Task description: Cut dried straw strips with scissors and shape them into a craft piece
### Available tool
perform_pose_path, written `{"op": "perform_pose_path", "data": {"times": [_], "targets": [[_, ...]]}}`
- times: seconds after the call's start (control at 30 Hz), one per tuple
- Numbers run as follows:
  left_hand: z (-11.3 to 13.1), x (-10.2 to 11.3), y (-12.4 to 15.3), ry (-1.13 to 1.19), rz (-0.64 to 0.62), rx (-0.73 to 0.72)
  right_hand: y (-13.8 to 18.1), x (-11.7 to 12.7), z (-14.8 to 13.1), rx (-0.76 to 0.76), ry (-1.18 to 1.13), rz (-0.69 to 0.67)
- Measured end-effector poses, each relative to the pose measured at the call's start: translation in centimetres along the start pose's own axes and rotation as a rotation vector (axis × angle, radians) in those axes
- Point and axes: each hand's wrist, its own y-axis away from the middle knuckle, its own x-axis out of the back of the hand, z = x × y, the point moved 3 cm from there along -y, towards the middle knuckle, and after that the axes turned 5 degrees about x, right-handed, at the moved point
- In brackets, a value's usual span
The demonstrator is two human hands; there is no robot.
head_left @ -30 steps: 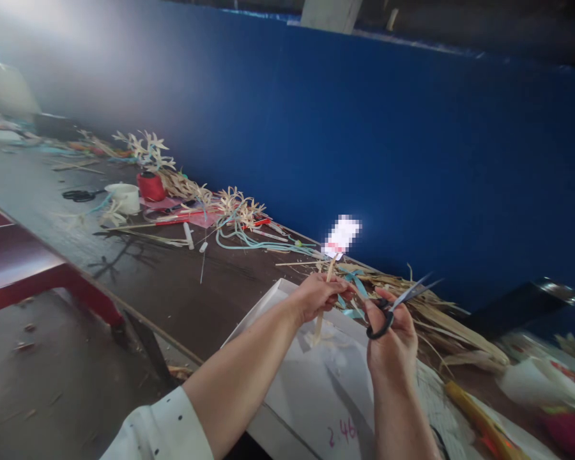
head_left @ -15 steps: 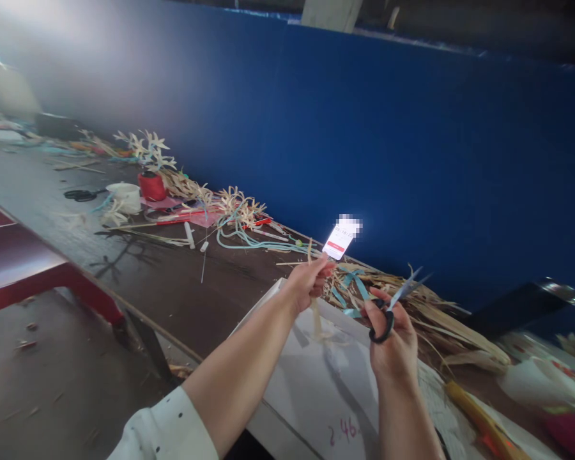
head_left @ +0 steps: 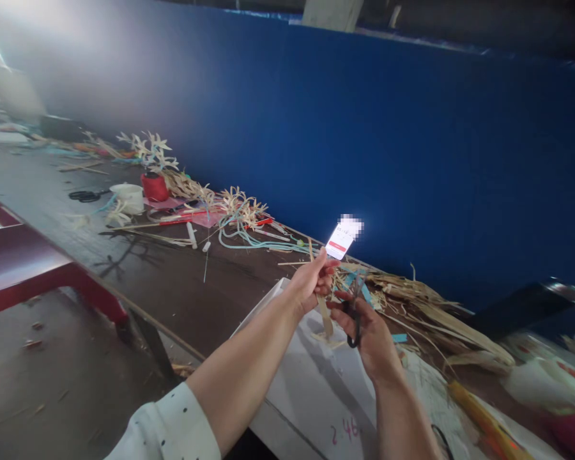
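Note:
My left hand (head_left: 311, 281) is closed on a pale strip of dried leaf (head_left: 324, 316), which hangs below my fingers and sticks up a little above them. Black-handled scissors (head_left: 353, 322) sit in my right hand (head_left: 374, 342), fingers at the handles and blades pointing up and away. The two hands are close together over a white box (head_left: 306, 377) with red numbers written on it. A lit phone (head_left: 341, 241) leans just beyond my left hand. Whether the blades touch anything is hard to make out.
Dried leaf strips (head_left: 426, 303) lie heaped along the blue partition (head_left: 388, 147). Leftward stand a red thread spool (head_left: 154, 187), a white cup (head_left: 128, 198), other scissors (head_left: 87, 195) and blue cords (head_left: 253, 241). A yellow tool (head_left: 482, 418) lies at right; a red stool (head_left: 33, 268) stands left.
My right hand with the scissors has moved left, close to my left hand, and the blades have turned more upright. A small blue piece now shows on the table right of my hand.

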Motion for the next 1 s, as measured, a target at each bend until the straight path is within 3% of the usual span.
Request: {"op": "perform_pose_path", "data": {"times": [0.1, 0.23, 0.4, 0.57, 1.0], "targets": [[-0.1, -0.4, 0.0, -0.001, -0.007, -0.048, 0.0, -0.5, 0.0, 0.017, 0.021, -0.007], [-0.2, -0.7, 0.1, -0.011, 0.022, -0.108, -0.1, -0.1, -0.3, 0.076, -0.008, 0.112], [-1.3, -1.0, 0.4, -0.401, -0.071, 0.003, -0.2, 1.2, -0.6, 0.156, -0.011, 0.277], [-1.8, -0.5, 0.3, -0.713, 0.058, 0.019, -0.4, 1.8, -0.5, 0.173, -0.057, 0.322], [-2.2, 1.2, -1.6, -0.885, 0.238, -0.168, -2.2, 2.0, 1.0, 0.080, -0.136, 0.434]]}}
